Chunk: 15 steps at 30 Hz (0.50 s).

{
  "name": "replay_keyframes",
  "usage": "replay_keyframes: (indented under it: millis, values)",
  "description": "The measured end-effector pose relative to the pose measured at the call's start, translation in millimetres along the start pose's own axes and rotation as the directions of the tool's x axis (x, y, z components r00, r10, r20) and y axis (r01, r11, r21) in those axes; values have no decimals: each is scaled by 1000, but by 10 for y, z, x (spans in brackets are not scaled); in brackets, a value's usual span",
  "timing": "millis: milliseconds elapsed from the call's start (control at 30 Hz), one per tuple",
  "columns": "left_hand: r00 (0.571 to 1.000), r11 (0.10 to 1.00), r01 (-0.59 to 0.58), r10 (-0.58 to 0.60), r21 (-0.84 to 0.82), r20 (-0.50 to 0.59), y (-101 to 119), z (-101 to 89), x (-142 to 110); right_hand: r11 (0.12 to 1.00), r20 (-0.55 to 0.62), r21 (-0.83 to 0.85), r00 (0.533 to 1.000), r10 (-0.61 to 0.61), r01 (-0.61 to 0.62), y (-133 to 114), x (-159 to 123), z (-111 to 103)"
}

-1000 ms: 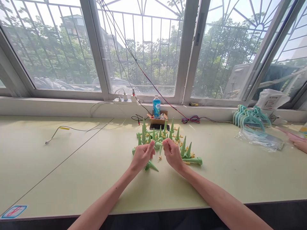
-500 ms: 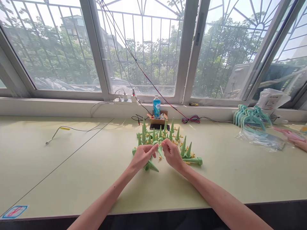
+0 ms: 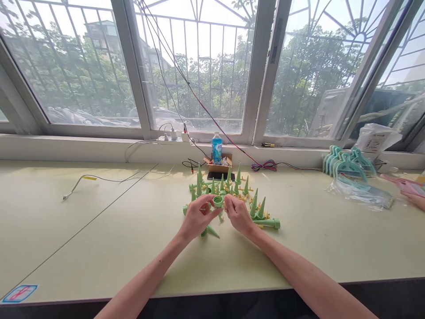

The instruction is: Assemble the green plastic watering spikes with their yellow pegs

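My left hand [image 3: 196, 216] grips a green plastic watering spike [image 3: 218, 201] between thumb and fingers, its round hollow end turned up toward me. Close beside that rim, my right hand [image 3: 239, 217] is closed in a pinch; whatever its fingertips hold is hidden. Beyond both hands several more green spikes stand point up, among them a tall one [image 3: 238, 173] and a pair at the right [image 3: 261, 208]. One spike [image 3: 272, 223] lies on its side to the right, and another [image 3: 212, 231] lies below my left hand. Small yellow valve pieces [image 3: 266, 215] are scattered among them.
A blue-labelled bottle [image 3: 217, 148] stands in a small cardboard box [image 3: 219, 168] by the window, with a dark phone [image 3: 221, 176] in front. Coiled cable [image 3: 264, 165] lies behind. At right are turquoise hangers [image 3: 348, 166], plastic wrapping [image 3: 363, 193] and another person's hand [image 3: 415, 199].
My left hand has turned the spike so its open end faces up toward me. My right hand stays pinched nearly in place. At far right, the other person's hand and pink item have shifted.
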<state>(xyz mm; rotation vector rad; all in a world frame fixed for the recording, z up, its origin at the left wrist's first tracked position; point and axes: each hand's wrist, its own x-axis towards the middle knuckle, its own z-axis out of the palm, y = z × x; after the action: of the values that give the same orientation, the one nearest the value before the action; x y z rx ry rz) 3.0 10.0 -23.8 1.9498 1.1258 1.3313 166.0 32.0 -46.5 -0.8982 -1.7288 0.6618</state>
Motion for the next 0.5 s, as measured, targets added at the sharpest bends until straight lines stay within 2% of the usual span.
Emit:
replay_keyframes:
  millis: [167, 367, 500]
  values:
    - [1000, 1000, 26, -26, 16, 6, 30, -2, 7, 1000, -38, 23, 999, -11, 12, 13, -9, 19]
    - [997, 998, 58, -59, -24, -47, 54, -23, 12, 1000, -128, 21, 992, -16, 18, 26, -5, -1]
    - [994, 993, 112, -111, -27, 10, 43, -17, 24, 999, -130, -28, 990, -46, 43, -17, -10, -15]
